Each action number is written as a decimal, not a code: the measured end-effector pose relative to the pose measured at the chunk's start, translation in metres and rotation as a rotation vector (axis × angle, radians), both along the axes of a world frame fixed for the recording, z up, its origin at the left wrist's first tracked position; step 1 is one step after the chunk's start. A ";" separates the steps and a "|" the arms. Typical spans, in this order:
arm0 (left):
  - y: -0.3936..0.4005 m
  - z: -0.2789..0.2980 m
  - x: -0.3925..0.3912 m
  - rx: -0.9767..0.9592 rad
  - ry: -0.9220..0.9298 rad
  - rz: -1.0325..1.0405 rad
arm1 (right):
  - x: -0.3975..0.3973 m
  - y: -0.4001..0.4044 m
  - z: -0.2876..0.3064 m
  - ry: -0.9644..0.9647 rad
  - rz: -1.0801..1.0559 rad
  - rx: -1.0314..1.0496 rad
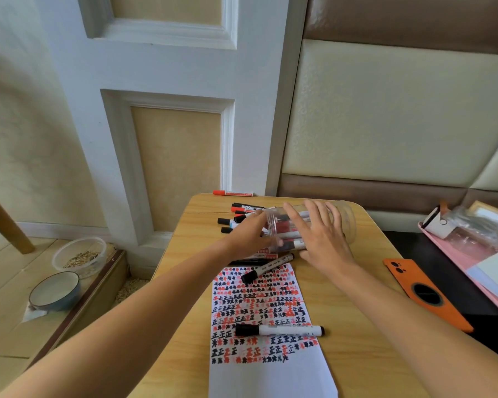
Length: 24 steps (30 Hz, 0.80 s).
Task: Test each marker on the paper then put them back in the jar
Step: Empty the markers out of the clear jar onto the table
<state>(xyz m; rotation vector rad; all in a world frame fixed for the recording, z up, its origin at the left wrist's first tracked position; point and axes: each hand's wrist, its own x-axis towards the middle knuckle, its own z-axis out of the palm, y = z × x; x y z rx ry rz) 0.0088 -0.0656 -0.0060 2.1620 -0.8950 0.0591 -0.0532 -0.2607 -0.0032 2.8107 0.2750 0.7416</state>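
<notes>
- Clear plastic jar [311, 225] lies on its side at the far end of a wooden table [357, 326], markers visible inside it, its open mouth pointing left.
- Right hand [322, 239], fingers spread and nearly straight, rests against the jar's near side without curling round it.
- Left hand [250, 237] reaches to the jar's mouth; its fingers are hidden behind the rim, so whether they grasp anything cannot be told.
- Loose markers [239, 216], red-capped and black-capped, lie scattered just left of the mouth; one red marker [233, 193] sits at the table's far edge.
- White paper [270, 374], covered in rows of red and black test marks, stretches toward the viewer, with a black-capped marker [266, 268] angled across its top and another marker [279, 330] lying across its middle.
- Orange phone [426, 294] lies face down at the table's right edge, beside a pink tray [457, 262].
</notes>
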 end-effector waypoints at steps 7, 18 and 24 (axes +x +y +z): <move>-0.004 -0.004 0.006 0.105 -0.033 0.053 | 0.001 -0.001 0.005 0.007 -0.001 0.038; -0.004 0.009 0.007 0.113 0.132 -0.049 | 0.002 -0.002 0.008 0.052 0.034 0.058; -0.009 0.005 0.009 0.120 0.267 0.007 | 0.003 -0.002 0.011 0.058 0.025 0.079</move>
